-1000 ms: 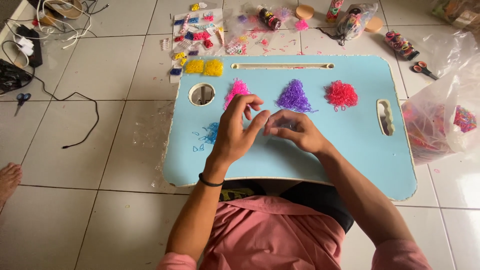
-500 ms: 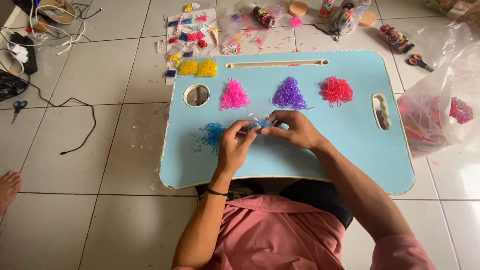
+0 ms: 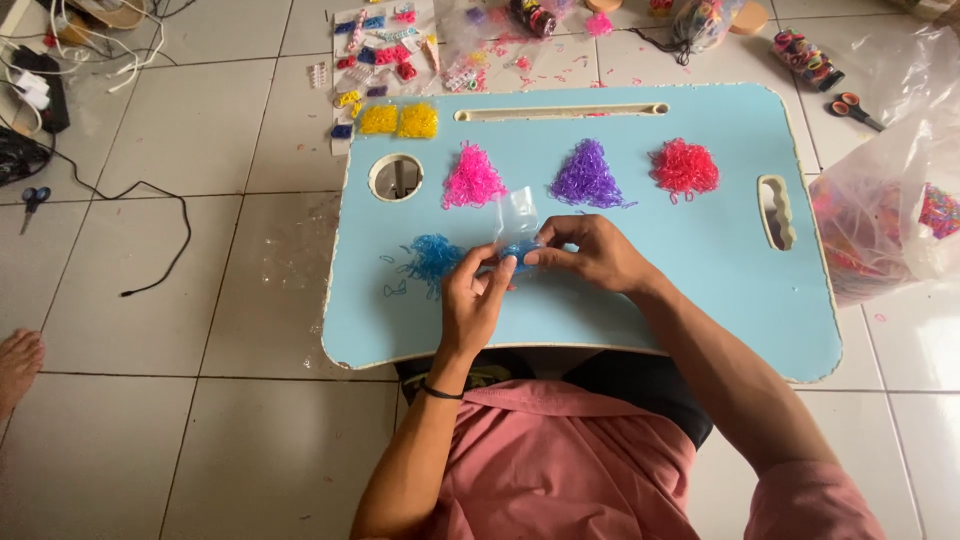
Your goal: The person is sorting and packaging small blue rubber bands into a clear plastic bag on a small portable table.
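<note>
Against the earlier frame, I note both hands have drawn nearer the blue band pile [image 3: 432,258] and a small clear bag [image 3: 517,222] now stands upright between them. Left hand [image 3: 474,303] and right hand [image 3: 592,252] each pinch the bag's lower edge, above the light-blue surface [image 3: 700,290], just right of that pile.

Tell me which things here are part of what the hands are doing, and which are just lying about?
In use: left hand, right hand, small clear bag, blue band pile, blue lap table.

Lying about: red scissors, black cable, big plastic bag.
</note>
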